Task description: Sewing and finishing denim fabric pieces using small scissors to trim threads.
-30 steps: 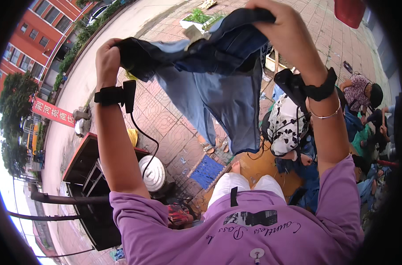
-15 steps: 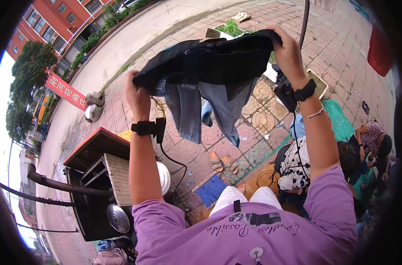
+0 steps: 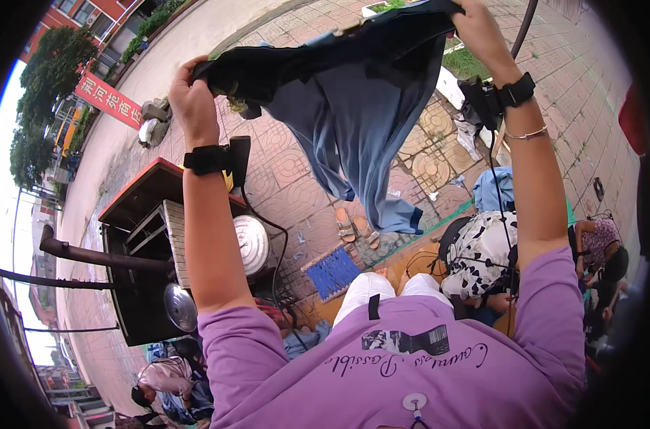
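Patterned paving (image 3: 282,168) spreads across the middle and upper right of the frame. Blue trousers (image 3: 353,107) with a dark waistband hang at upper centre, legs downward. A black open-sided cabinet (image 3: 150,322) stands at left; right of centre, a co-worker in a black-and-white top (image 3: 482,247) bends low. A blue woven seat (image 3: 332,274) sits below centre. The left hand (image 3: 195,104) and right hand (image 3: 482,36) each grip one end of the waistband. Sandals (image 3: 345,225) lie just beyond the seat.

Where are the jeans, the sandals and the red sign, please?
Jeans (image 3: 355,100): head view, cloth below the waistband.
Sandals (image 3: 345,225): head view, the left one.
Red sign (image 3: 109,99): head view, front face.
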`<state>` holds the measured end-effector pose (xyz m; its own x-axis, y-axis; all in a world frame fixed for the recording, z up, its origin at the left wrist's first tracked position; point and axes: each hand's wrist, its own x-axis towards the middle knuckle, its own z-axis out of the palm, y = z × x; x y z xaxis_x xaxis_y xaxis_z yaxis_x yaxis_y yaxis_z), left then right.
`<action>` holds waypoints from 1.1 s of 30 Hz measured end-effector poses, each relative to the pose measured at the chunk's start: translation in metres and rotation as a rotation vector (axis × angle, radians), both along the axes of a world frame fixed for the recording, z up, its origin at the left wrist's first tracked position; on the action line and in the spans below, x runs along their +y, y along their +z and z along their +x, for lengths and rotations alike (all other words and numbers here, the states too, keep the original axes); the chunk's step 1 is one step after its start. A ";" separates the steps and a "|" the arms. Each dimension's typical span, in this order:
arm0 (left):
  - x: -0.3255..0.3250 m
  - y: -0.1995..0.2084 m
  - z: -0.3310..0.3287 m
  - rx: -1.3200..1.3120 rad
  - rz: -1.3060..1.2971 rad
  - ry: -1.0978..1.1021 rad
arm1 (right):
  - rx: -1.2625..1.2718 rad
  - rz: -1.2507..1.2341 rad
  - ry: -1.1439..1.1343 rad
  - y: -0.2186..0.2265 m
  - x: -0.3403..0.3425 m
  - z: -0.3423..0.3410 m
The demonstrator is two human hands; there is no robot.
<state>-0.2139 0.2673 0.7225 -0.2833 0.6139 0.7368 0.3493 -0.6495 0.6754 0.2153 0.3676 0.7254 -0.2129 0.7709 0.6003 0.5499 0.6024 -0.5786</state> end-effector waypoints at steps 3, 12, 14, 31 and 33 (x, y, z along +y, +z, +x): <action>-0.048 -0.005 0.025 0.002 0.218 0.331 | 0.357 0.560 -0.084 0.006 -0.034 -0.011; -0.026 -0.042 -0.021 0.114 -0.373 0.236 | 0.049 0.140 -0.096 -0.047 0.019 -0.024; -0.037 -0.039 -0.011 0.153 -0.078 0.330 | 0.274 0.425 -0.022 -0.040 0.009 -0.031; -0.029 -0.015 0.012 0.403 -0.598 -0.039 | -0.122 -0.100 0.096 -0.023 0.017 0.000; -0.029 0.028 0.011 0.264 -0.145 0.108 | 0.050 0.399 -0.031 0.023 0.010 0.013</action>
